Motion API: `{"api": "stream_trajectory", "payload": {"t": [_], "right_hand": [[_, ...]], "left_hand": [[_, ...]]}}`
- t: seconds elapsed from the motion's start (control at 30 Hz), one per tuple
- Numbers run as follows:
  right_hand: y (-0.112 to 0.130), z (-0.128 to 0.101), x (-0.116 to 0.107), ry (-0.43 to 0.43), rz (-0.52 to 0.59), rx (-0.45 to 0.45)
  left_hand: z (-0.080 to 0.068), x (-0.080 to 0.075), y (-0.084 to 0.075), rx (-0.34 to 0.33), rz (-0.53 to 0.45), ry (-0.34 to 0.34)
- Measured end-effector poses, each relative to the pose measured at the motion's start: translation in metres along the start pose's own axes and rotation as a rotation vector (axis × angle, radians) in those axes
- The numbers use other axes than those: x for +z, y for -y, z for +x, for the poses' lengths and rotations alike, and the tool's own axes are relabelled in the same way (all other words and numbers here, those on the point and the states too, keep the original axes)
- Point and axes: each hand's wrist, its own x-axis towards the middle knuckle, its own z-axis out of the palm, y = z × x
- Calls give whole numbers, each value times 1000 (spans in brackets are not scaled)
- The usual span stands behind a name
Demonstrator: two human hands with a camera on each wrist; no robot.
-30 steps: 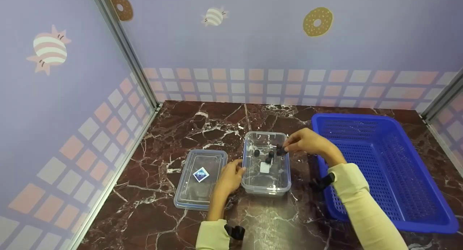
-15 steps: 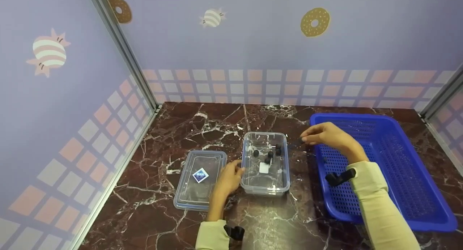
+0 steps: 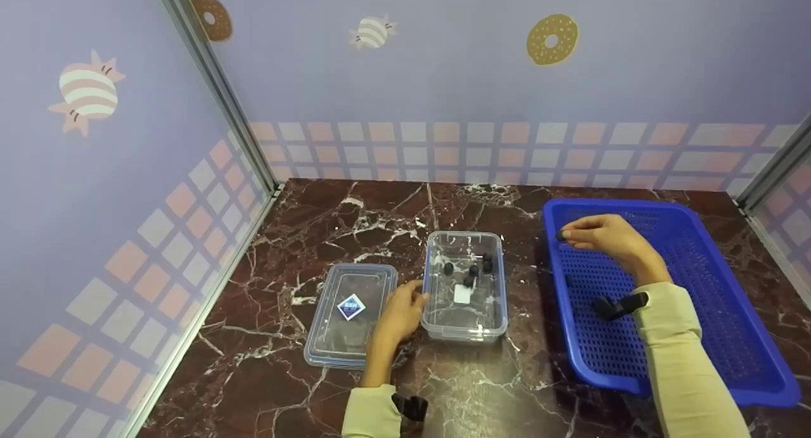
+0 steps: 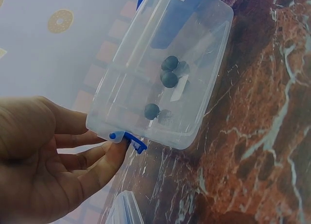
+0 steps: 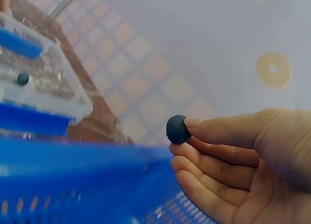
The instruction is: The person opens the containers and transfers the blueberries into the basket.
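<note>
My right hand (image 3: 611, 238) pinches a small dark ball (image 5: 178, 129) between thumb and fingertips, over the left rim of the blue basket (image 3: 728, 286). The other fingers curl loosely beneath it. Several similar dark balls (image 3: 474, 270) lie in a clear plastic container (image 3: 466, 321), which stands uncovered left of the basket. At the container's left side my left hand (image 3: 402, 311) grips the edge, thumb by a blue clip (image 4: 129, 139) in the left wrist view. Inside on the container's floor is a white square label (image 3: 462, 293).
A clear lid (image 3: 351, 343) with blue edging and a diamond sticker (image 3: 351, 307) lies on the dark marbled table (image 3: 304, 229), left of the container. Patterned walls (image 3: 443, 77) rise behind and on both sides. Deep inside the basket, by its left wall, sits a dark round shape (image 3: 568, 281).
My right hand has moved right, from above the container to over the basket's left rim, carrying a dark ball. My left hand and the container have stayed in place.
</note>
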Motion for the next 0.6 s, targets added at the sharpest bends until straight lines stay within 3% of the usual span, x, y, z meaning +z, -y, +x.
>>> {"api": "stream_trajectory", "payload": {"t": [0.27, 0.43, 0.6], "right_hand": [[-35, 5, -6, 11, -59, 139], [-43, 7, -6, 16, -182, 185], [-47, 7, -6, 55, -188, 198]], "left_hand": [[1, 0, -1, -6, 6, -3], [2, 1, -1, -14, -1, -4], [1, 1, -1, -18, -5, 2]]}}
